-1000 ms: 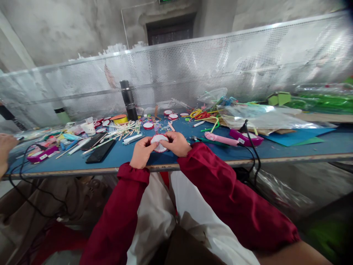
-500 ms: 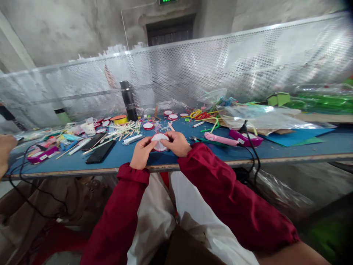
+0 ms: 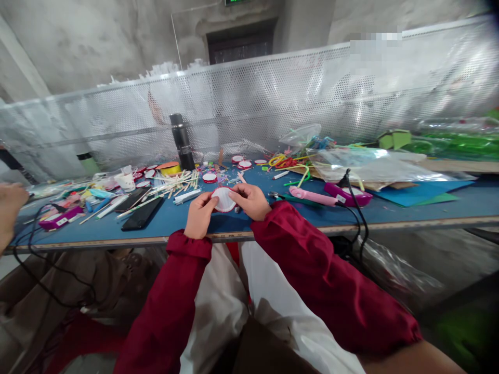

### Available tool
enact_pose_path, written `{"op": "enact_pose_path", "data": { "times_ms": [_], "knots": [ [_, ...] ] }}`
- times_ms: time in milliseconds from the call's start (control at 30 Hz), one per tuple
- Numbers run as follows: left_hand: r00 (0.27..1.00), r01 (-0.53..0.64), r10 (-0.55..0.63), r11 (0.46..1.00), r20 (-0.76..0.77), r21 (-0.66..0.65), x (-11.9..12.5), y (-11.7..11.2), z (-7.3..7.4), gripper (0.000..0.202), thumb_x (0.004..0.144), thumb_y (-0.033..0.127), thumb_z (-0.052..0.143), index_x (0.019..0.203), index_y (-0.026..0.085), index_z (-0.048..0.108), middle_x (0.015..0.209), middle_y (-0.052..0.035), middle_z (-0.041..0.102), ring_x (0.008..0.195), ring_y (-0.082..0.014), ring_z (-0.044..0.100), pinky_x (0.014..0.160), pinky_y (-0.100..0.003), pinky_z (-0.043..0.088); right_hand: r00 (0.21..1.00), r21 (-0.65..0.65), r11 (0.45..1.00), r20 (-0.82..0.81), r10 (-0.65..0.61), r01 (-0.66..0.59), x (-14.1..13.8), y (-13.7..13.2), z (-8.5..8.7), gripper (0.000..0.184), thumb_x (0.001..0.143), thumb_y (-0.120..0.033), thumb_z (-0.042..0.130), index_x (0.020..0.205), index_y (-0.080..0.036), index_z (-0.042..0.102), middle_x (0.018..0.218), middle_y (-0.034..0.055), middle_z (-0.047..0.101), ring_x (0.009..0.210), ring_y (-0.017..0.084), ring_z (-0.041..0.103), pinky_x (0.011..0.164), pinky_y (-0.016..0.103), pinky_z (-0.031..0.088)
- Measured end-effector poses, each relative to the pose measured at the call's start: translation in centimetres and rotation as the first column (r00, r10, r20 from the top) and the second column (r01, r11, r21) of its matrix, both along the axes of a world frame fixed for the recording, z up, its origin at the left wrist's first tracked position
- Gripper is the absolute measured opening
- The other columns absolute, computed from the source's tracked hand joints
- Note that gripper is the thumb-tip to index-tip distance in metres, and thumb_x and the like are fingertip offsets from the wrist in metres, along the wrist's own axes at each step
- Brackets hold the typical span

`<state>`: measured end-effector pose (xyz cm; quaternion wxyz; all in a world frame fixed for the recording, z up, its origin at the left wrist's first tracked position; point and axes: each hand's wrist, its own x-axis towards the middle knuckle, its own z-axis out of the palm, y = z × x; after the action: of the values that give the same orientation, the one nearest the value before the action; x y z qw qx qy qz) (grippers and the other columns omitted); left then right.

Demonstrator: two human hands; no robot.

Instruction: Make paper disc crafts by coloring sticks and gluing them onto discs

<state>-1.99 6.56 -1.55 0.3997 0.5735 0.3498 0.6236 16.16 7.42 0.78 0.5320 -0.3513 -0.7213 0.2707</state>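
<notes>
Between both hands I hold a round white disc with a red rim (image 3: 223, 200), just above the table's front edge. My left hand (image 3: 199, 214) grips its left side, thumb on the white face. On the other side, my right hand (image 3: 252, 202) pinches the rim between thumb and fingers. A similar red-rimmed white disc (image 3: 209, 177) lies on the table beyond my hands. A white marker pen (image 3: 187, 197) rests left of my left hand. To the right of my right hand lies a pink glue gun (image 3: 313, 197) with a black cord.
A black bottle (image 3: 181, 141) stands at the back before a perforated metal screen (image 3: 253, 104). Wooden sticks (image 3: 181, 182) and a black phone (image 3: 143, 213) lie left. Purple boxes (image 3: 348, 195) and plastic-covered sheets sit right. Another person's hand (image 3: 11, 208) shows at the left edge.
My thumbs have moved apart toward the rim, so more of the disc's white face shows. The other person's hand has shifted slightly at the left edge.
</notes>
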Motion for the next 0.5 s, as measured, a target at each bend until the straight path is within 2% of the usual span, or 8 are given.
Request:
{"op": "enact_pose_path", "data": {
  "times_ms": [167,333,500],
  "knots": [
    [0.994,0.061,-0.058,0.997,0.091,-0.037,0.4,-0.9,0.8,0.03,0.074,0.042,0.081,0.087,0.016,0.077,0.077,-0.0004,0.071,0.071,-0.0149,0.064,0.071,-0.027,0.055,1.0,0.009,1.0,-0.012,-0.026,0.026,-0.1,0.3,-0.2,0.025,0.08,-0.044,0.064,0.072,-0.022,0.057,0.057,-0.0036,0.054,0.053,0.012,0.049,0.051,0.024,0.038],
    [0.97,0.055,-0.043,0.998,0.241,-0.043,0.7,-1.2,1.1,0.039,0.071,0.051,0.084,0.084,0.015,0.076,0.077,-0.0011,0.072,0.069,-0.0144,0.065,0.065,-0.026,0.057,1.0,0.002,1.0,-0.016,-0.008,0.008,-0.1,0.6,-0.5,0.024,0.082,-0.043,0.064,0.074,-0.022,0.058,0.057,-0.0037,0.055,0.049,0.012,0.052,0.05,0.025,0.041],
    [0.966,0.088,-0.073,0.995,0.247,-0.051,0.6,-0.9,0.9,0.043,0.074,0.056,0.081,0.084,0.015,0.077,0.079,-0.0039,0.076,0.073,-0.0183,0.07,0.07,-0.03,0.06,1.0,-0.004,1.0,0.009,-0.017,0.017,0.0,0.8,-0.6,0.024,0.082,-0.043,0.064,0.074,-0.021,0.059,0.057,-0.0035,0.056,0.048,0.012,0.053,0.048,0.024,0.041]
  ]
}}
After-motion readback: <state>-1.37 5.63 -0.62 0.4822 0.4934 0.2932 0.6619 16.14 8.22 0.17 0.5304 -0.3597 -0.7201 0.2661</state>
